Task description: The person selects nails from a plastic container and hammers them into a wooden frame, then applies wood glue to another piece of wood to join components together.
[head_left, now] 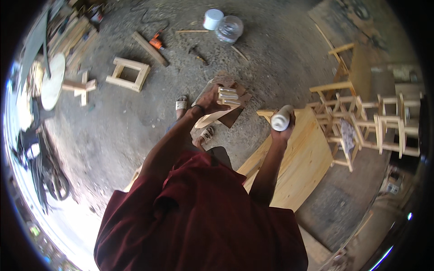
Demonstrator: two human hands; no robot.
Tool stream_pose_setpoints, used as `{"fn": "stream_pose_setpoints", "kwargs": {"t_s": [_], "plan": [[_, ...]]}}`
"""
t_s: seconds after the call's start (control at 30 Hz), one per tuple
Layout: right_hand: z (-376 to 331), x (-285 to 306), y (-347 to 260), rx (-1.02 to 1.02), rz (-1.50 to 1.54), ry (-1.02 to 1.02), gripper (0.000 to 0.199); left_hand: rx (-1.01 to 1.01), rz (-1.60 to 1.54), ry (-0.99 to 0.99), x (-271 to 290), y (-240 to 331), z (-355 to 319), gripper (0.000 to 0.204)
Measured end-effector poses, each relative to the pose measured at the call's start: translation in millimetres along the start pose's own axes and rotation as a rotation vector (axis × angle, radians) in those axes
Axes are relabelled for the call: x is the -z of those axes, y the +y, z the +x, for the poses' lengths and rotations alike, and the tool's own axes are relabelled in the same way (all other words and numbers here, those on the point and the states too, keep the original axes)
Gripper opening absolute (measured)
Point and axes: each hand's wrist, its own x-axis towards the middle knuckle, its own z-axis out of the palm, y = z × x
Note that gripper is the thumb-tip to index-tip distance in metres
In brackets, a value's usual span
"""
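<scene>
My left hand [209,101] grips a bundle of pale wooden pieces [229,104], its fingers spread around their far end. White streaks lie along the upturned ends of these pieces, which stand side by side in front of my feet. Beneath them is a brown flat sheet [233,118] on the floor. To the right, my right hand [285,131] is wrapped around a white bottle [281,118], held above the corner of a pale wooden table [300,167]. The bottle's round end faces up toward me; I cannot tell where its nozzle points.
On the floor ahead lie an orange drill [156,41], a hammer [197,55], a plank [150,48] and a wooden frame [129,73]. A white bucket [213,19] and clear plastic container [229,30] stand beyond. Stool frames [348,122] crowd the right; a motorcycle [47,167] stands left.
</scene>
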Motion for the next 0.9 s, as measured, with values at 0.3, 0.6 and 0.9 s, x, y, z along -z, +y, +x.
{"fn": "stream_pose_setpoints", "kwargs": {"t_s": [0.3,0.6,0.9], "plan": [[-32,256,-49,-0.275,0.889,0.066,0.074,-0.086,-0.004,-0.182,28,21,10,0.098],[-74,287,-73,-0.203,1.075,0.289,0.059,-0.097,0.132,-0.083,23,4,4,0.117],[-71,299,-68,-0.02,0.905,0.373,0.061,-0.103,0.138,-0.011,19,12,8,0.121]]}}
